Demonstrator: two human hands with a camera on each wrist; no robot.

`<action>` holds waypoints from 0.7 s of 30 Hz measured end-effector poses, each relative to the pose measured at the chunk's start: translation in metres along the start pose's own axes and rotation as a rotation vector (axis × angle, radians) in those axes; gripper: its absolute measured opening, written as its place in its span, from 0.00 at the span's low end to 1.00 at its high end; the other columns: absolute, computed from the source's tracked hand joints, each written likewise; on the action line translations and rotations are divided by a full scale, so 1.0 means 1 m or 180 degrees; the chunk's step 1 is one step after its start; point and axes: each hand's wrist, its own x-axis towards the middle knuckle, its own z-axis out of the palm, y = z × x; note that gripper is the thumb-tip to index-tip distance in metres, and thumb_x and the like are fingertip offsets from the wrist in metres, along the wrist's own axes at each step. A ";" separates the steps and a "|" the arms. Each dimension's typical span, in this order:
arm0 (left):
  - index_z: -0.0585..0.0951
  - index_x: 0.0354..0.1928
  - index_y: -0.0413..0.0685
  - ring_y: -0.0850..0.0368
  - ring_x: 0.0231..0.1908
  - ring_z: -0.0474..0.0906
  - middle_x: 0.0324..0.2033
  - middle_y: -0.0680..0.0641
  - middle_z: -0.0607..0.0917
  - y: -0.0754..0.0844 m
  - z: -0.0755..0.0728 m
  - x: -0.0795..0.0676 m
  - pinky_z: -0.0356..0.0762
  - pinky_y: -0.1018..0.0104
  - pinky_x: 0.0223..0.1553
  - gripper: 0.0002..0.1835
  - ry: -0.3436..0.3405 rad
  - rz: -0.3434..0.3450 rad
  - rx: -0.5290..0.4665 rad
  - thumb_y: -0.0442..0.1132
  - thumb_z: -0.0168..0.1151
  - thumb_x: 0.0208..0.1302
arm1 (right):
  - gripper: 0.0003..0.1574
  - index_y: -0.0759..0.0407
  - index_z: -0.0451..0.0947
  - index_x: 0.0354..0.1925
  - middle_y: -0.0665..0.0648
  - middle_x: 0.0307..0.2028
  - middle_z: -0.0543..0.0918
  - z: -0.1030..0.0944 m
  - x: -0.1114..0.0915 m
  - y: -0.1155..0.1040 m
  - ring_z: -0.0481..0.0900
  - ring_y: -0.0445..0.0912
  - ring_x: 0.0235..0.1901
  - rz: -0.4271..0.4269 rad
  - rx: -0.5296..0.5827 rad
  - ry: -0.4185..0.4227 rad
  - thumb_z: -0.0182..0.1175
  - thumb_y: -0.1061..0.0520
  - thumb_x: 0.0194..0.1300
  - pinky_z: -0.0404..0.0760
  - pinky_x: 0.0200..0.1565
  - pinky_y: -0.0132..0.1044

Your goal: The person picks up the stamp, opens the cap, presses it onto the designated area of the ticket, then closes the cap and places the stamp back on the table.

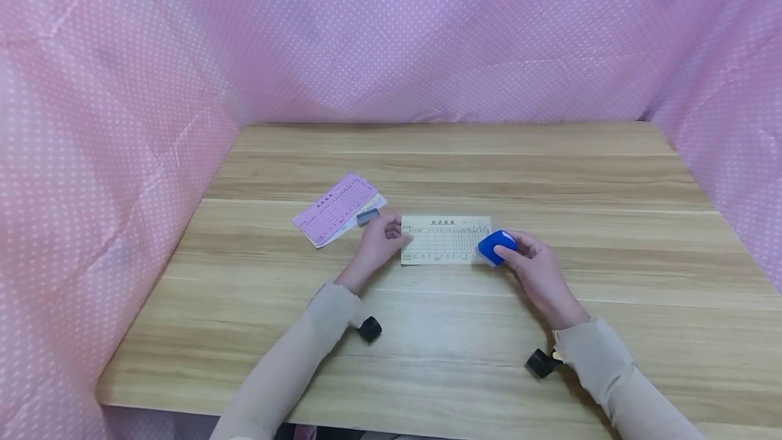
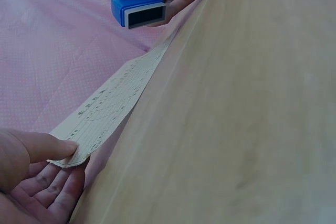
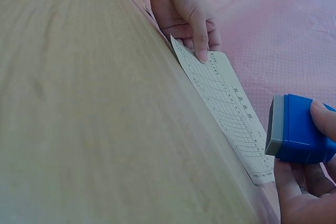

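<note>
My left hand (image 1: 377, 243) pinches the left end of a cream printed receipt slip (image 1: 442, 240), thumb on top and fingers beneath. In the left wrist view the slip (image 2: 113, 100) looks raised and slightly curved. My right hand (image 1: 540, 273) holds a blue rectangular stamp (image 1: 496, 246) at the slip's right end. Tilted sideways, the stamp (image 2: 139, 10) shows a dark face in a pale grey frame in the left wrist view. A gap separates it from the slip there. The right wrist view shows the thumb on the blue body (image 3: 304, 129).
Beyond my left hand lie a pink printed slip (image 1: 336, 208) and a paler slip partly under it. A small grey rectangular piece (image 1: 368, 216) rests on their edge. The wooden table (image 1: 458, 345) meets a pink dotted cloth (image 1: 427, 39) at its back and sides.
</note>
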 end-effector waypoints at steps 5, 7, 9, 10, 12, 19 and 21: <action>0.78 0.42 0.38 0.53 0.39 0.80 0.39 0.42 0.84 -0.003 -0.001 -0.004 0.80 0.64 0.47 0.11 -0.0021 0.0056 0.0030 0.31 0.68 0.57 | 0.41 0.63 0.60 0.70 0.62 0.67 0.65 0.000 0.001 0.001 0.72 0.31 0.53 0.0022 -0.0020 0.0010 0.61 0.48 0.67 0.75 0.52 0.19; 0.78 0.41 0.38 0.54 0.39 0.80 0.39 0.42 0.83 -0.003 -0.002 -0.006 0.80 0.63 0.46 0.11 -0.0032 0.0083 0.0044 0.31 0.68 0.57 | 0.40 0.63 0.60 0.70 0.63 0.68 0.64 0.000 0.001 0.001 0.72 0.31 0.53 0.0016 -0.0027 0.0015 0.60 0.48 0.67 0.75 0.52 0.19; 0.78 0.41 0.38 0.54 0.38 0.80 0.39 0.42 0.83 -0.004 -0.003 -0.009 0.80 0.63 0.46 0.11 -0.0045 0.0099 0.0049 0.31 0.68 0.57 | 0.40 0.63 0.60 0.69 0.64 0.68 0.64 0.000 0.001 0.001 0.72 0.32 0.53 0.0019 -0.0038 0.0029 0.60 0.48 0.67 0.75 0.51 0.19; 0.77 0.41 0.38 0.54 0.38 0.80 0.39 0.42 0.83 -0.004 -0.004 -0.010 0.80 0.63 0.46 0.11 -0.0049 0.0117 0.0058 0.31 0.68 0.57 | 0.40 0.63 0.60 0.69 0.64 0.69 0.64 0.000 0.001 0.002 0.72 0.33 0.53 0.0020 -0.0041 0.0038 0.61 0.48 0.67 0.75 0.51 0.19; 0.77 0.40 0.39 0.54 0.39 0.80 0.39 0.42 0.82 -0.004 -0.005 -0.012 0.80 0.63 0.46 0.11 -0.0058 0.0130 0.0077 0.31 0.68 0.57 | 0.39 0.62 0.61 0.69 0.63 0.68 0.64 0.000 0.002 0.002 0.72 0.33 0.53 0.0024 -0.0055 0.0058 0.60 0.48 0.67 0.75 0.51 0.19; 0.77 0.42 0.40 0.54 0.39 0.79 0.40 0.43 0.81 -0.004 -0.007 -0.017 0.80 0.62 0.46 0.11 -0.0164 0.0122 0.0163 0.32 0.68 0.57 | 0.37 0.61 0.64 0.67 0.63 0.68 0.66 0.001 0.004 0.004 0.72 0.36 0.56 0.0021 -0.0122 0.0131 0.62 0.47 0.66 0.75 0.52 0.19; 0.78 0.44 0.41 0.55 0.38 0.78 0.39 0.44 0.81 -0.004 -0.007 -0.017 0.80 0.63 0.45 0.13 -0.0212 0.0127 0.0222 0.32 0.67 0.58 | 0.37 0.61 0.65 0.67 0.63 0.68 0.66 0.001 0.004 0.004 0.71 0.37 0.56 0.0017 -0.0141 0.0140 0.62 0.47 0.66 0.75 0.52 0.19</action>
